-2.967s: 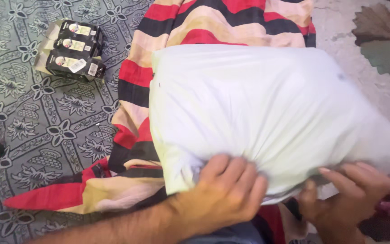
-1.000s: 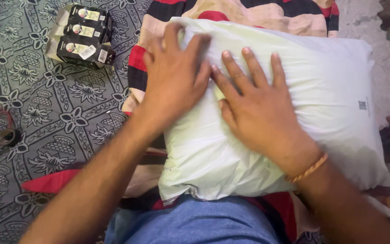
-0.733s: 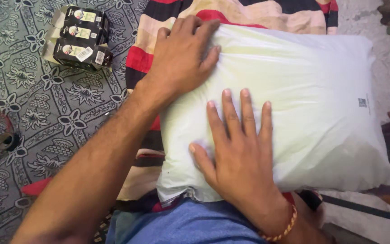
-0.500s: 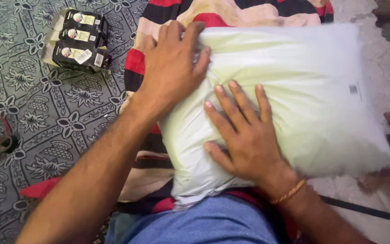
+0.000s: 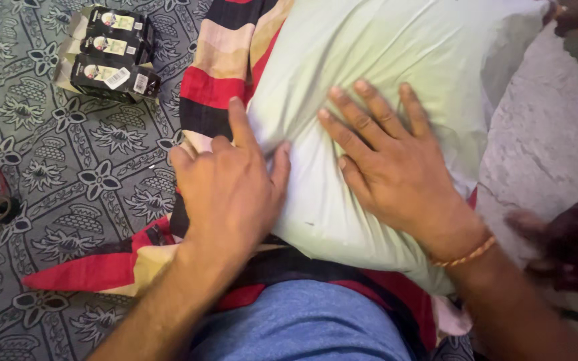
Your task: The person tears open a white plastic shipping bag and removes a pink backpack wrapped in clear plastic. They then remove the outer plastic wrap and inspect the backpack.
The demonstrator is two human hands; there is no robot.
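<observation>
While both palms press down w/ fingers spread, the pale green pillow (image 5: 382, 53) lies tilted across a red, black & cream striped cloth (image 5: 219, 80), its near end just above the person's blue-clad lap (image 5: 302, 321). Right hand (image 5: 396, 167) lies flat on the pillow's lower middle, fingers wide apart, gripping nothing; a thin orange thread band (image 5: 466, 254) circles that wrist. Left hand (image 5: 229, 187) sits at the pillow's left edge, partly on the striped cloth & partly against the pillow's side, index finger stretched up along the seam, other fingers loosely spread, also holding nothing. Fabric puckers into creases btwn the two hands.

Striped cloth runs under the pillow from top centre down to a red corner at lower left, spread over a grey-green floral mat (image 5: 68, 174). At upper left on the mat, well apart from the hands, is a stack of black boxes w/ pale labels (image 5: 108, 53). Right of the pillow is bare grey floor (image 5: 550, 134). A dark maroon blurred shape (image 5: 570, 244) shows at the right edge, near the right forearm; can't tell what it is.
</observation>
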